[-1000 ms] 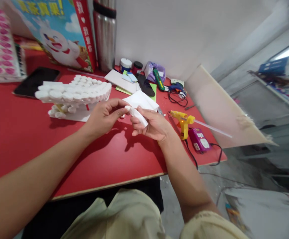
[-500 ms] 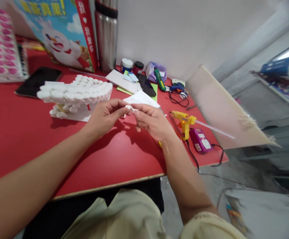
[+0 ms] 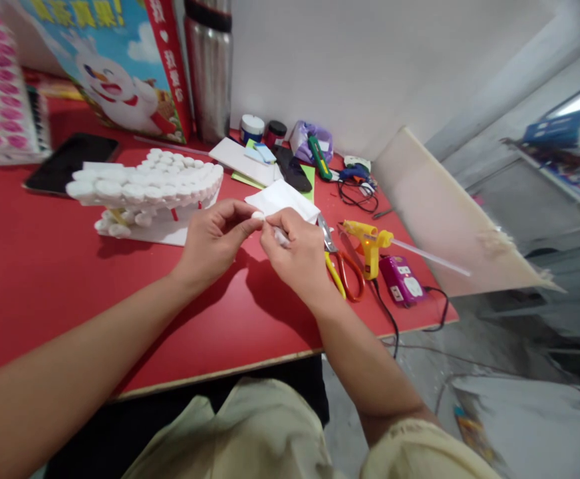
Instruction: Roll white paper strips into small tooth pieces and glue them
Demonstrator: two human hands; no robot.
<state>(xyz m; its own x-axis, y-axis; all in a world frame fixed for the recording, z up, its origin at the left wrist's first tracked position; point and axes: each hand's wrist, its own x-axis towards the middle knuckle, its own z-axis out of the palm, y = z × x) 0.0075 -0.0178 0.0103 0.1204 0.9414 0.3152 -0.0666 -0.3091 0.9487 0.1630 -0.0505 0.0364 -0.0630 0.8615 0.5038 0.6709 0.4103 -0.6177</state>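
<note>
My left hand [image 3: 215,241] is closed, thumb and fingertips pinching a small white rounded piece [image 3: 258,216] that looks like soft clay. Against that piece press the fingertips of my right hand [image 3: 297,249], which also has a white lump [image 3: 281,236] tucked inside its curled fingers. Whether the two white bits are joined I cannot tell. Left of my hands stands a white model [image 3: 145,185], its sloping top covered in rows of rounded white pieces, on a white base board [image 3: 165,231].
Beyond my hands lies a white sheet [image 3: 283,199]. Scissors or snips with red and yellow handles [image 3: 352,276], a yellow glue gun [image 3: 370,246] and a purple power box [image 3: 402,283] are on the right. Behind stand a steel flask [image 3: 209,80] and a phone [image 3: 70,163].
My right hand has turned and curled its fingers in, bringing the white lump into its grip. The red-and-yellow-handled tool beside it has come into sight. My left hand keeps its pinch.
</note>
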